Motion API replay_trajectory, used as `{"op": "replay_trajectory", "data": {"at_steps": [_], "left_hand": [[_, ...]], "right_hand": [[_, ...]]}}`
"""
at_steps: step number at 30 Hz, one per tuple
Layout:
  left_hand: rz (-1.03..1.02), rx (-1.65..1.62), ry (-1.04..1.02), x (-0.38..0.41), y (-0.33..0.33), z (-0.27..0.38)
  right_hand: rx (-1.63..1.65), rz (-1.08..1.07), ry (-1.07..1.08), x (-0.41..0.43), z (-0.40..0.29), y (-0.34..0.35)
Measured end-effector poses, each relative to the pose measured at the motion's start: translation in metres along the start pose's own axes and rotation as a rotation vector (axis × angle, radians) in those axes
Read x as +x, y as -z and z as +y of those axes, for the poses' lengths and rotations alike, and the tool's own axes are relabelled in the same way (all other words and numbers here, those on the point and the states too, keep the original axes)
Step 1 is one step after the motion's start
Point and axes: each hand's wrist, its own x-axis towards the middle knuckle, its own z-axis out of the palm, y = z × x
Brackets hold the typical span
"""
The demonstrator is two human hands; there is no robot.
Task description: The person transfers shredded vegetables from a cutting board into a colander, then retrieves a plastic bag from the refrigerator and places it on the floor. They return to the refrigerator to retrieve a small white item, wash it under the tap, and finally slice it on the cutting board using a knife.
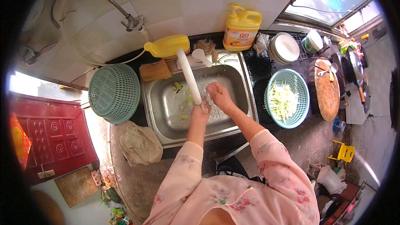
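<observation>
Water runs from the white faucet spout (pixel 189 78) over my left hand (pixel 201 110), which is under its tip above the stainless steel sink (pixel 162 128). My right hand (pixel 217 95) is just to the right, over the basin, its fingers curled; whether it holds anything is unclear. Green vegetable scraps (pixel 183 116) lie on the left of the basin floor. Right of the sink, a light blue plastic colander (pixel 303 100) holds pale green shredded vegetable (pixel 282 101). The white faucet handle (pixel 201 57) stands behind the spout.
An upturned green basket (pixel 114 93) and a crumpled cloth (pixel 139 142) are left of the sink. Behind it are a yellow bottle (pixel 170 45), a sponge (pixel 155 71) and a detergent jug (pixel 241 31). Stacked plates (pixel 285 48) and a wooden cutting board (pixel 326 93) are at right.
</observation>
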Motion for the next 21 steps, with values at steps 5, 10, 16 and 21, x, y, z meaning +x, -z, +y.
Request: {"op": "replay_trajectory", "data": {"at_steps": [5,10,16,21], "left_hand": [[-0.051,-0.086,-0.004,-0.004,-0.004,0.0],[0.066,0.012,-0.155,-0.043,-0.031,0.025],[0.151,0.253,0.026,-0.028,-0.016,0.02],[-0.052,0.351,0.185,-0.011,-0.01,0.014]], "right_hand": [[0.361,-0.142,-0.378,0.005,0.004,0.017],[0.444,-0.18,-0.224,-0.019,-0.006,-0.029],[-0.553,-0.121,0.343,-0.006,-0.019,-0.026],[-0.917,0.008,0.488,0.021,-0.066,-0.004]]}}
